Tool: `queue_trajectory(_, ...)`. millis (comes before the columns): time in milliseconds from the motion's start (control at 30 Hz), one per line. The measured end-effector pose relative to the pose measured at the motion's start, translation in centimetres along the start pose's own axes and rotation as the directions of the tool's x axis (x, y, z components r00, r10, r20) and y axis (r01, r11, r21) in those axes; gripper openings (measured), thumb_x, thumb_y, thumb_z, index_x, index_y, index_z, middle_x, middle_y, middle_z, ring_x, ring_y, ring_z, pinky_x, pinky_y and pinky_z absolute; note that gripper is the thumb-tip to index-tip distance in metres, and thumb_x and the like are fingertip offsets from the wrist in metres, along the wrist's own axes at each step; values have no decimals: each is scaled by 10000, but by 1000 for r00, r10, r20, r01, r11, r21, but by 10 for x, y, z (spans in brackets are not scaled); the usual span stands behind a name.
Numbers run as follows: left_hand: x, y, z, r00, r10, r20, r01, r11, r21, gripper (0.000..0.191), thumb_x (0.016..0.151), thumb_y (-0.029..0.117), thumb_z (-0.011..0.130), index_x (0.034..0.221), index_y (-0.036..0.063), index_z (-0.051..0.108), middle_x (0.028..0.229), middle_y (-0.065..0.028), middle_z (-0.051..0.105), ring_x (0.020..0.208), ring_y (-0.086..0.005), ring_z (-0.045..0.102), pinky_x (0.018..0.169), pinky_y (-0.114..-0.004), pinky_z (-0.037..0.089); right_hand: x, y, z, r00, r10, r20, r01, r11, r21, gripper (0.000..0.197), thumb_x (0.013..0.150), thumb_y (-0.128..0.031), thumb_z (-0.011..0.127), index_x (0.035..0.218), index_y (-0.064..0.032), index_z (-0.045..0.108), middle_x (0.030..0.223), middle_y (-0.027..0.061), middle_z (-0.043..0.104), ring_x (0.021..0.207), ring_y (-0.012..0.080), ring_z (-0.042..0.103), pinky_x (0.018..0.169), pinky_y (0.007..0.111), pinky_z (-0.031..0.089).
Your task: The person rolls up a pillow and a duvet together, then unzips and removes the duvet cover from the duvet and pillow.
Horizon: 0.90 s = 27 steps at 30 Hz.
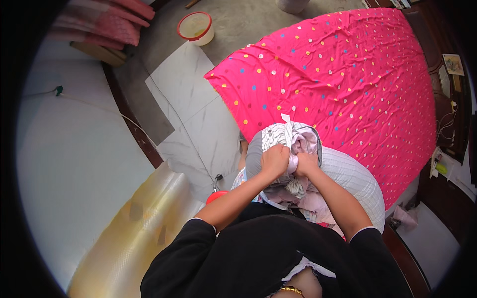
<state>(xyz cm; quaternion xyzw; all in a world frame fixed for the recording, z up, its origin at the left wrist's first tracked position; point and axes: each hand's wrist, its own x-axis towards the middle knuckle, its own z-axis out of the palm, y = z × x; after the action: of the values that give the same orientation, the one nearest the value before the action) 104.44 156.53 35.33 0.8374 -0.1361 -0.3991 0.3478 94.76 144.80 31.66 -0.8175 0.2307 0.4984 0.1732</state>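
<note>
A rolled or stuffed bundle of grey and white striped cloth [275,135] rises in front of my body, with pink fabric [303,139] folded inside its upper opening. My left hand [276,160] is closed on the edge of the striped cloth. Close beside it, my right hand [306,164] grips the bundle where the pink fabric shows; its fingertips are hidden. A white tag [285,118] sticks up from the far side. Below my wrists hangs loose pale pink cloth [316,205]. To the right bulges a white textured bedding item [354,178].
A pink polka-dot bed cover [316,82] spreads ahead and right. On the floor at the far left stands a red-rimmed bucket [201,31]. A cable [179,115] crosses the pale tiles [186,85]. A yellowish translucent sheet [134,231] lies at lower left, near something red [216,196].
</note>
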Motion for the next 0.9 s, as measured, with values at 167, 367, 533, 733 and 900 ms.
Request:
queue_trajectory(167, 11, -40, -22, 967, -74, 242, 219, 724, -654, 343, 874, 181, 406, 992, -31, 649, 908, -103, 663, 732, -147, 630, 647, -243, 504, 19, 4, -23, 998, 45, -33, -40, 989, 140, 543, 605, -357, 739, 1060, -71, 666, 1063, 159, 675, 1023, 320, 639, 899, 463, 465)
queue_trajectory(367, -18, -98, -33, 977, -53, -205, 33, 995, -98, 307, 845, 229, 611, 992, -39, 633, 905, -133, 658, 634, -153, 580, 609, -287, 493, 21, 8, -34, 1000, 11, 17, -14, 981, 194, 689, 527, -348, 805, 1140, -82, 637, 1100, 156, 664, 1048, 311, 630, 892, 441, 483)
queue_trajectory(533, -44, -72, 17, 938, -135, 318, 210, 954, -214, 336, 820, 283, 643, 664, -14, 630, 590, -109, 638, 562, -179, 618, 562, -331, 477, 26, 8, -31, 999, 35, 41, -41, 988, 147, 660, 527, -353, 795, 1113, -84, 654, 1101, 156, 665, 1035, 315, 633, 873, 427, 497)
queue_trajectory(733, -56, -55, 22, 930, -112, -349, 26, 970, -241, 220, 792, 206, 641, 753, -1, 581, 663, -117, 615, 601, -217, 603, 576, -362, 470, 16, 11, -36, 1000, 24, 10, -26, 985, 172, 585, 535, -351, 783, 1037, -68, 686, 1063, 162, 675, 1012, 314, 642, 858, 427, 501)
queue_trajectory(900, -30, -92, 4, 965, -110, -239, 117, 993, 13, 235, 806, 225, 606, 912, 24, 544, 829, -193, 634, 770, -376, 612, 687, -465, 470, 20, 9, -38, 999, 47, 15, -48, 984, 169, 568, 529, -348, 783, 1006, -53, 692, 1035, 167, 682, 986, 320, 649, 838, 427, 505)
